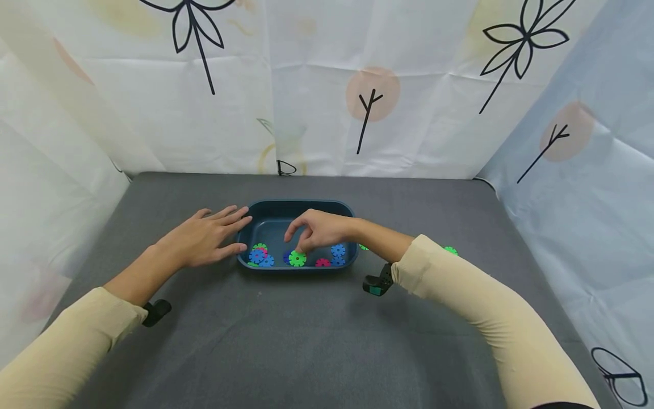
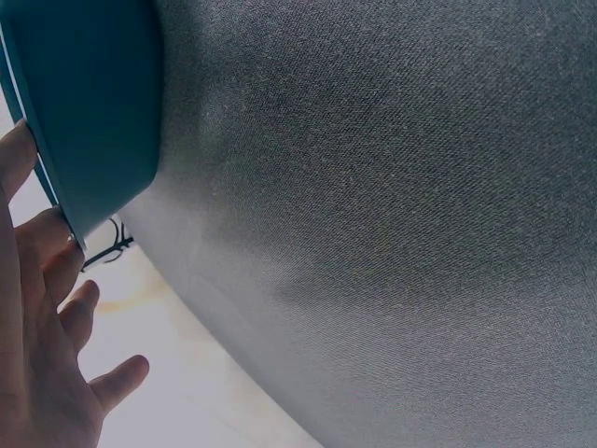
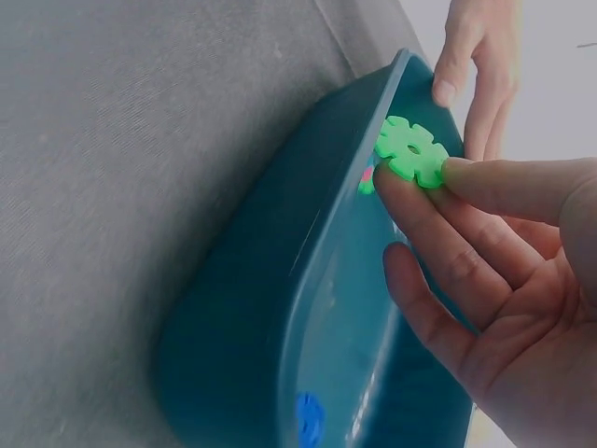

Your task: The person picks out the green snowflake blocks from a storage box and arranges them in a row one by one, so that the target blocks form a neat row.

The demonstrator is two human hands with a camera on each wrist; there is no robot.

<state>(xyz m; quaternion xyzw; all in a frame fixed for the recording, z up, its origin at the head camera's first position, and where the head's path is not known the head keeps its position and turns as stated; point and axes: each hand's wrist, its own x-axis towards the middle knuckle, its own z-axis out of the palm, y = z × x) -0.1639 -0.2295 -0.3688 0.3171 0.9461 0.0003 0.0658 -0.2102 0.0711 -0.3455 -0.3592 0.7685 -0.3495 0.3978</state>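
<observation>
1. Tray (image 1: 271,209): solid dark teal-blue.
2. Green disc (image 1: 294,255): uniform bright green.
3. Blue disc (image 1: 256,256): uniform mid-blue.
4. Pink disc (image 1: 323,262): uniform reddish pink.
5. Tabletop cloth (image 1: 306,329): plain dark grey; the left wrist view shows a fine woven texture.
6. Rear curtain (image 1: 311,113): white ground; black line-drawn leaves and twig, peach circle, pale yellow patches.
7. Right curtain (image 1: 587,221): pale blue-white; peach circle, black line drawings.
8. Sleeves (image 1: 470,295): plain cream.
9. Right wristband (image 1: 382,278): black, green patch.

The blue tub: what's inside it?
Blue notched discs, green ones and pink ones. The right hand, pinching another green disc, hides anything beneath it in the blue tub.
</observation>
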